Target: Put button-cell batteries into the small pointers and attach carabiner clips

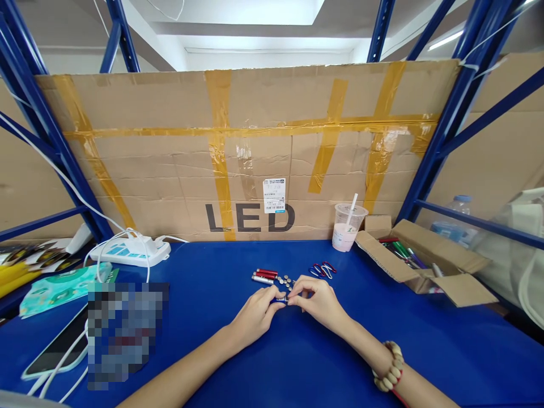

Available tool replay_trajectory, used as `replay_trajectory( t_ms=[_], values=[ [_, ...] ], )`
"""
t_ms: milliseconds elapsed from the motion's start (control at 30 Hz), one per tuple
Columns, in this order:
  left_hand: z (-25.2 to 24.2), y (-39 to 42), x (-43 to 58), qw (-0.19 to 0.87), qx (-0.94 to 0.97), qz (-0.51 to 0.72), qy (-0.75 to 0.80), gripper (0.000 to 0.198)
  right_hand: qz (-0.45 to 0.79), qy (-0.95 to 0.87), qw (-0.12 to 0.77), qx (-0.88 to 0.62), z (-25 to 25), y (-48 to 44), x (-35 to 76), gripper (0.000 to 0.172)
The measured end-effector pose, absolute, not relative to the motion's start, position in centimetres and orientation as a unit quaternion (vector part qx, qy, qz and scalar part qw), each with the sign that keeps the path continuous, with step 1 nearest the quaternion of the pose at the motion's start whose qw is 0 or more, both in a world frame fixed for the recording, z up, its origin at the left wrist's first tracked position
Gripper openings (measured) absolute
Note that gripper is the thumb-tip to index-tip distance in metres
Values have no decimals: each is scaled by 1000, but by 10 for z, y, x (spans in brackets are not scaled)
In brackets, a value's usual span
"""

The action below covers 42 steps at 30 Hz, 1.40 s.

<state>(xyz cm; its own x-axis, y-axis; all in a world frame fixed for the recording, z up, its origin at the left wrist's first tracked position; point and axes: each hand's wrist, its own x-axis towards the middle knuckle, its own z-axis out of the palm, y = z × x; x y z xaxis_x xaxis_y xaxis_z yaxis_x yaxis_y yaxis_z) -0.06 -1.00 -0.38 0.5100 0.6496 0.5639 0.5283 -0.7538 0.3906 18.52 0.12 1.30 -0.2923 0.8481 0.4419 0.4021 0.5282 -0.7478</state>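
My left hand [258, 310] pinches a small blue and silver piece [281, 300], mostly covered by the fingers, so its kind is unclear. At the right end of that piece, the fingertips of my right hand [318, 300] are pressed together; what they grip is too small to make out. Just beyond my hands lie short red tubes [267, 273] and a silver tube [262, 280]. Several small round silver discs [285, 280] are scattered beside them. Behind my right hand rest red and blue carabiner-like clips [323, 270].
A plastic cup [345, 232] with a straw and an open cardboard box [419, 266] of pens stand at back right. On the left are a power strip [131, 249] with white cables, a tissue pack [63, 286] and a phone [59, 345]. A cardboard sheet [170, 170] closes the back.
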Motion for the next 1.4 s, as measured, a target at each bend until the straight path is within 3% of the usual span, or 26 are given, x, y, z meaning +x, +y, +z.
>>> replay_trajectory(
  t_ms=[500, 967, 1167, 1400],
  values=[
    [-1, -6, 1, 42, 874, 373, 307, 17, 330, -741, 380, -446, 9, 11, 187, 20],
    [0, -6, 2, 38, 865, 382, 324, 16, 301, -753, 394, -432, 7, 17, 188, 37],
    [-4, -8, 0, 46, 864, 369, 338, 5, 253, -789, 377, -414, 10, 9, 192, 28],
    [-3, -10, 1, 47, 870, 356, 337, 8, 162, -858, 317, -372, 19, -1, 192, 28]
  ],
)
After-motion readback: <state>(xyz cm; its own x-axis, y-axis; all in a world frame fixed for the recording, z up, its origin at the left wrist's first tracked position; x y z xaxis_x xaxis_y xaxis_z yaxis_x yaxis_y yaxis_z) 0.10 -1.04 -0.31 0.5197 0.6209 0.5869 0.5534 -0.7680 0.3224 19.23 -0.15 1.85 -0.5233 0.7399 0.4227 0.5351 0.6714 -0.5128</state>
